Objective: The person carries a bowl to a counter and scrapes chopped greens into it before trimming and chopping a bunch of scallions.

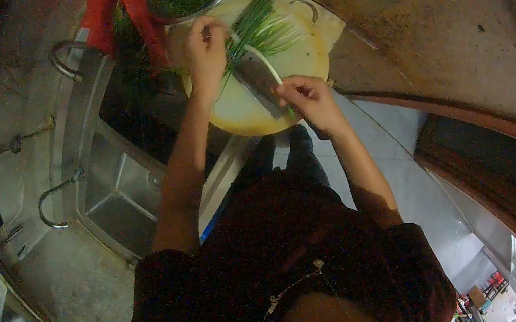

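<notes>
Scallion [268, 65]: likely light, slippery, easily bruised; best held by stiffer white stem [276, 75]. Your right hand [310, 99] pinches it; left hand [208, 45]: grip cannot be told.

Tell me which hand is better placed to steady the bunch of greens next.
Left, I'd judge: the left hand is close beside the bunch of greens, while the right hand is farther off, near the dark blade, pinching a pale stalk.
</notes>
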Motion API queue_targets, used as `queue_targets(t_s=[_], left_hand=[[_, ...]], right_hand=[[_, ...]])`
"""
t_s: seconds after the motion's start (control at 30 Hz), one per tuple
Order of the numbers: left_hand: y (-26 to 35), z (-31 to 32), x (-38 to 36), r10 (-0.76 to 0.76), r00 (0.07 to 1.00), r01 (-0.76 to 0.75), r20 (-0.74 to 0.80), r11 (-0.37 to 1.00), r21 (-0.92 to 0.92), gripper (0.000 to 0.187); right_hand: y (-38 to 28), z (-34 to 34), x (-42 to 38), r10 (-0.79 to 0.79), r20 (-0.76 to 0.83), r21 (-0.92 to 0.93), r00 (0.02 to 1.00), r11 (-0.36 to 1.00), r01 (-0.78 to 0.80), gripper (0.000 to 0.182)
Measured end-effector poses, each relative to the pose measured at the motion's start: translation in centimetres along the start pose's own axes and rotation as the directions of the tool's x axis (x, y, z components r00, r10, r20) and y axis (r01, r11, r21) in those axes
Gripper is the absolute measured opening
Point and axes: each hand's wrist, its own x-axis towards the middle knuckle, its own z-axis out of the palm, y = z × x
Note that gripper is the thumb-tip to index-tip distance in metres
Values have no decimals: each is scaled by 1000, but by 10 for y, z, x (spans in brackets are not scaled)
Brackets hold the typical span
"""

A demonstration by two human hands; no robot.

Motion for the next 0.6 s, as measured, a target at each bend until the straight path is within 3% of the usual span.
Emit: queue_targets(t_s=[0.03,0.1,0.17,0.23,0.3,0.43,0.5,0.53,0.57,0.6], left_hand=[[0,-1,1,0,1000,0,-1,1000,0,8],[0,-3,4,-273,961,230,-36,869,-439,6],[-7,-10,4,-260,965,248,28,880,-405,6],[-14,-9,2,-248,964,265,93,891,-370,6],[-19,-1,-1,-268,913,372,307,854,-363,12],[-41,34,-3,-282,870,393,405,892,-223,12],[-51,47,-2,-140,877,62,460,982,181,15],[-56,55,-1,-34,887,-70,460,976,206,13],[-66,61,0,-31,885,-74,465,976,204,13],[-75,66,-1,70,861,-246,503,924,293,13]], right_hand=[[4,-3,-5,30,27,33,999,999,-31,17],[17,-10,-15,61,26,22,998,998,-62,16],[32,-18,-26,94,20,11,995,996,-94,15],[44,-26,-36,187,-48,125,981,976,-180,16],[51,-33,-41,191,-95,136,977,975,-177,15],[49,-40,-43,192,-188,186,963,970,-157,11],[55,-41,-40,155,-210,222,965,969,-107,10],[57,-41,-38,116,-230,253,966,966,-56,8],[57,-41,-36,115,-235,256,965,965,-53,8],[57,-41,-35,120,-223,258,967,964,-60,8]])
